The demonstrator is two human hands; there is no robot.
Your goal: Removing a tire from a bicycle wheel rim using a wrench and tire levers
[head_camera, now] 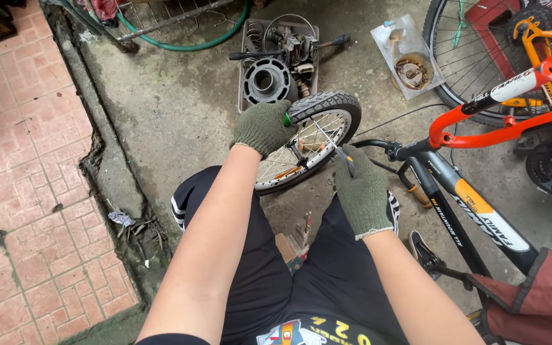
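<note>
Left hand [262,126], green knit glove, grip closed over the top of the small wheel [311,139], pinching the tyre edge next to a bit of green at the fingertips. Right hand [360,188], same glove, grip narrow around a thin dark tool [346,160]; the tool's long axis runs up and left, tip pointing into the spokes near the hub. Exact kind of tool too small to tell.

Wheel stands roughly upright on the concrete floor [180,108], tilted toward the person, between the knees and just ahead of them. Its plane runs lower left to upper right. Black knobby tyre, silver rim and spokes, orange reflectors between spokes, dark hub.

Just behind the wheel, nearly touching: grey tray [245,64] of mechanical parts, with a round grey part and black-handled tools. To the right, close by: black bicycle frame [461,211] lying slantwise, handlebar end near the right hand. Orange bicycle [512,121] further right with a large spoked wheel behind it. Clear plastic bag [407,61] of rusty parts beyond.

Left side open: bare concrete, then a cracked edge and red brick paving [27,191]. Green hose [186,43] at top. Right side crowded.
</note>
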